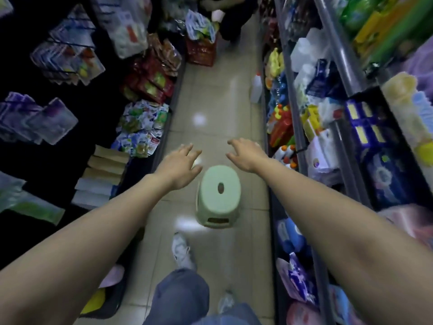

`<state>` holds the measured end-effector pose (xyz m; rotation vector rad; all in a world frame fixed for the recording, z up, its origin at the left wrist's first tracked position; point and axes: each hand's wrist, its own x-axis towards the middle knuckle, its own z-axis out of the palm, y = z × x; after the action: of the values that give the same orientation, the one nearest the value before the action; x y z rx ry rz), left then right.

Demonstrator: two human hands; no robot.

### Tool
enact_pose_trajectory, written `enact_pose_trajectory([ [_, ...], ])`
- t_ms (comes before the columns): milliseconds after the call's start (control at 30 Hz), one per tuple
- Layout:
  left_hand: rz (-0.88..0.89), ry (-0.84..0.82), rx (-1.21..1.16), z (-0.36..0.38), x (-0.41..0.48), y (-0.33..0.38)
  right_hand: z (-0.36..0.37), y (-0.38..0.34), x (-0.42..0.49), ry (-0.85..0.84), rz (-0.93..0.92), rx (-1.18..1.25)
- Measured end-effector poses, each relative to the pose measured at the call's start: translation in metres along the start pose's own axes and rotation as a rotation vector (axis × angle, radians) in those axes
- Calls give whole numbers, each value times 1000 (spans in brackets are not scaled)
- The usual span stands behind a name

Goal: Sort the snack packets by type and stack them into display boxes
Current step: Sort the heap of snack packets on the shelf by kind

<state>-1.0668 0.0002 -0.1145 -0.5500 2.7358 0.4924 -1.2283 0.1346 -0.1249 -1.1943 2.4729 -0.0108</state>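
Note:
I stand in a narrow shop aisle with both arms stretched forward. My left hand (179, 166) and my right hand (246, 154) hover with loosely spread fingers above a pale green plastic stool (219, 195) on the tiled floor; neither touches it or holds anything. Snack packets fill the low left shelf: a heap of white, blue and green packets (141, 129) and red packets (150, 83) further along. Cardboard display boxes (105, 170) stand on edge next to the white packets.
Shelves of bottles, cleaning goods and packs line the right side (328, 118). A red crate (201, 51) with bags blocks the aisle's far end, and a white bottle (256, 89) stands on the floor. My legs and shoes (181, 250) are below.

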Motion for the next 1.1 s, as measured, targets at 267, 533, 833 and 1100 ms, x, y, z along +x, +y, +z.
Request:
enact_pose_trajectory([
  [267, -106, 8, -42, -58, 84, -112, -32, -67, 155, -9, -54, 33],
  [533, -210, -10, -113, -96, 141, -184, -54, -108, 263, -73, -121, 22],
  [833, -329, -15, -197, -123, 196, -255, -76, -156, 378, -136, -225, -20],
  [1100, -378, -30, -265, -127, 211, -316, -69, -208, 439, -148, -273, -47],
])
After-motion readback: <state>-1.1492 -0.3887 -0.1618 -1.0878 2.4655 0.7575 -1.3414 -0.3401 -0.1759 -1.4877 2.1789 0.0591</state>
